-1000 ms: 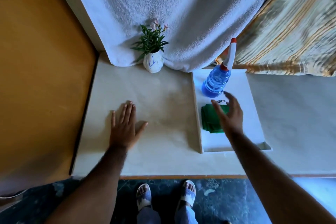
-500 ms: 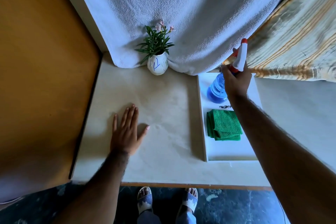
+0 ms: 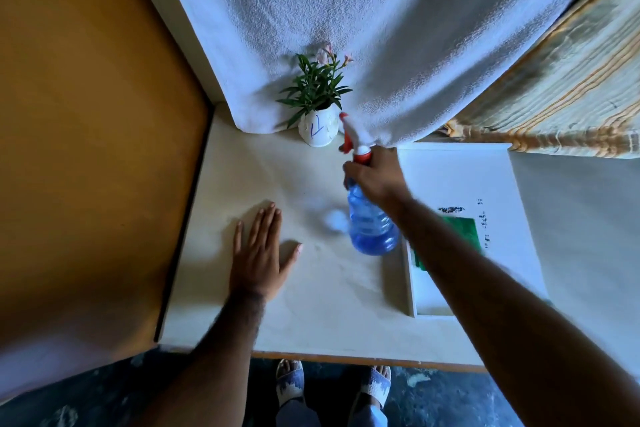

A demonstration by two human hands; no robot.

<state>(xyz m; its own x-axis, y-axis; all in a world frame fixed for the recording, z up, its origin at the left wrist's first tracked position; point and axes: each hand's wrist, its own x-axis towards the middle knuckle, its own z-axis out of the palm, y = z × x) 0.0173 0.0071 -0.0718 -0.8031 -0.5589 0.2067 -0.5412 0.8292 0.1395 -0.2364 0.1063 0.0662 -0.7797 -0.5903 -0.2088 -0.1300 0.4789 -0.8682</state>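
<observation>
My right hand (image 3: 375, 175) grips the neck of a blue spray bottle (image 3: 370, 227) with a white and red trigger head, held above the cream table (image 3: 311, 305) just left of the white tray (image 3: 460, 177). The nozzle points toward a small white pot with a green flowering plant (image 3: 318, 104) at the back. My left hand (image 3: 259, 253) lies flat on the table, fingers straight. A folded green cloth (image 3: 467, 229) lies in the tray, partly hidden by my right forearm.
A white towel (image 3: 346, 28) hangs behind the plant. A striped curtain (image 3: 571, 80) hangs at the back right. An orange-brown panel (image 3: 86, 114) borders the table's left side. My sandalled feet (image 3: 332, 388) stand on the dark floor below the front edge.
My right hand moved from the green cloth to the spray bottle, gripped it, lifted it out of the tray and carried it left over the table. My left hand stayed flat.
</observation>
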